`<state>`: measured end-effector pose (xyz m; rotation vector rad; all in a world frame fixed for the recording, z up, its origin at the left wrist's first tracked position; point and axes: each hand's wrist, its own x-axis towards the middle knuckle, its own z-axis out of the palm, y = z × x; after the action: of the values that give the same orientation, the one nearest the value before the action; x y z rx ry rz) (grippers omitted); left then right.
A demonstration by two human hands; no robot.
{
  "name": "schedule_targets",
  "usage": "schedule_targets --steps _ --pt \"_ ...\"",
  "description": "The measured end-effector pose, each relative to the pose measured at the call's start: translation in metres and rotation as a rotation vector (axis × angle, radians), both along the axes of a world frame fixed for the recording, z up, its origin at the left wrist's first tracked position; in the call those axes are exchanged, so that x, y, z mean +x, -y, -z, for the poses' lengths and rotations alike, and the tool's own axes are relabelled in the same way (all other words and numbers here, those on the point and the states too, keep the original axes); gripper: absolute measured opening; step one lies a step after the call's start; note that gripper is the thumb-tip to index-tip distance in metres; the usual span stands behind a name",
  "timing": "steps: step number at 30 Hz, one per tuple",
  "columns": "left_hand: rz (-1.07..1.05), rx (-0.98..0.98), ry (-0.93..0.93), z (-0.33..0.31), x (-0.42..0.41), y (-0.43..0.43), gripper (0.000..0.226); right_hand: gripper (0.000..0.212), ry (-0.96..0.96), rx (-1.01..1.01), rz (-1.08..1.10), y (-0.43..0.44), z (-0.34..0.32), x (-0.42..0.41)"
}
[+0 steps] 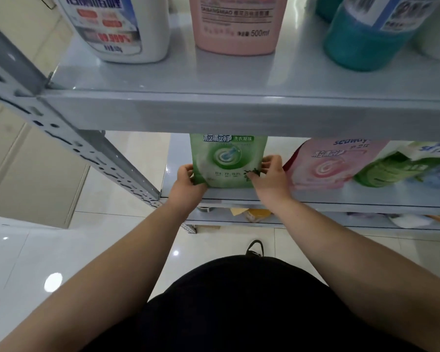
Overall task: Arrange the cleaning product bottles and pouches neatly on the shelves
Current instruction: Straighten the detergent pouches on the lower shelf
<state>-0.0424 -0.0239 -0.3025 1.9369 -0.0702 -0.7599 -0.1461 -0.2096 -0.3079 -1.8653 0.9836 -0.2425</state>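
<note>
A green laundry pouch (226, 158) stands upright on the middle shelf (315, 196), its top hidden behind the upper shelf's front edge. My left hand (188, 180) grips its lower left edge. My right hand (269, 176) pinches its lower right edge. To the right a pink pouch (325, 163) leans on the same shelf, with a green pouch (389, 171) tilted against it. On the upper shelf (214, 80) stand a white bottle (117, 29), a pink 500 ml bottle (239, 24) and a teal bottle (366, 39).
A grey perforated upright (74, 141) runs diagonally at the left. A lower shelf (290, 219) holds orange and white packs, mostly hidden. Glossy white floor tiles lie below, and cream cabinets stand at the far left.
</note>
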Motion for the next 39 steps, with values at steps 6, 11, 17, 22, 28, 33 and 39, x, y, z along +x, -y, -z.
schedule_targets --steps 6,11,17,22,28,33,39 --pt "0.29 0.17 0.219 0.009 -0.01 -0.01 0.044 0.023 -0.05 -0.188 -0.199 -0.006 0.017 -0.024" --pt "0.369 0.316 0.288 0.02 -0.006 -0.008 0.047 0.038 -0.191 -0.231 -0.366 -0.009 0.019 -0.028" --pt "0.389 0.378 0.348 0.026 0.002 -0.004 0.041 0.04 -0.313 -0.318 -0.43 -0.009 0.019 -0.024" --pt "0.435 0.403 0.434 0.028 -0.004 -0.003 0.047 0.042 -0.352 -0.444 -0.473 -0.01 0.023 -0.026" --pt "0.368 0.332 0.33 0.028 -0.004 -0.004 0.052 0.047 -0.392 -0.544 -0.571 -0.01 0.021 -0.031" --pt "0.314 0.251 0.267 0.02 0.005 -0.001 0.036 0.044 -0.413 -0.529 -0.579 -0.006 0.017 -0.031" --pt "0.334 0.33 0.212 0.018 0.008 -0.003 0.035 0.045 -0.41 -0.546 -0.568 -0.009 0.015 -0.035"
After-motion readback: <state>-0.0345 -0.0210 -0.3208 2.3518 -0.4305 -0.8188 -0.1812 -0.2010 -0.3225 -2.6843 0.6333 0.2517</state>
